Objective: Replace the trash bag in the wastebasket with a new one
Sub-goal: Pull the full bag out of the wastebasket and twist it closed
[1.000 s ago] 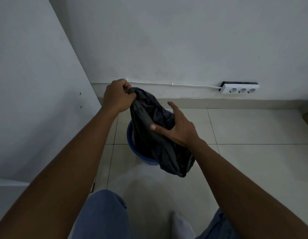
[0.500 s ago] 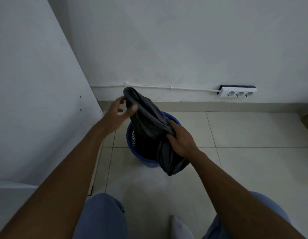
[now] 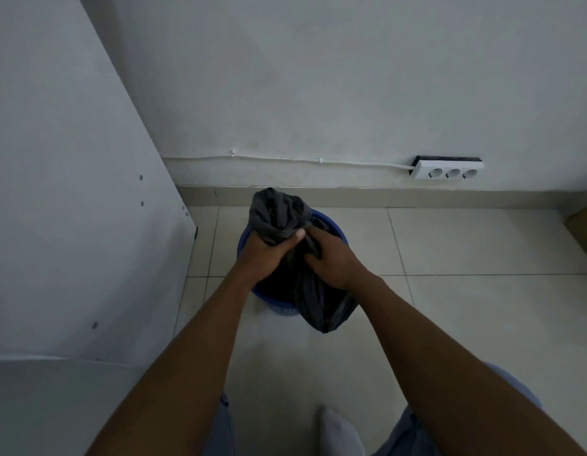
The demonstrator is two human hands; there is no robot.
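A dark grey trash bag (image 3: 275,213) is bunched above a round blue wastebasket (image 3: 333,227) that stands on the tiled floor near the wall. My left hand (image 3: 264,251) is closed around the bag's gathered neck, with the loose top sticking up behind my fingers. My right hand (image 3: 331,258) grips the bag just to the right, touching the left hand. A fold of the bag (image 3: 321,311) hangs down over the basket's near right rim. Most of the basket is hidden by my hands and the bag.
A white cabinet panel (image 3: 71,192) stands close on the left. A white power strip (image 3: 448,167) with its cable sits on the back wall at the right. A brown box corner (image 3: 584,222) shows at the far right. My knees and a white sock (image 3: 339,432) are below.
My left hand let go of the bag's top, dropped down and closed around its neck beside the right hand. The bag's top sank lower over the basket.
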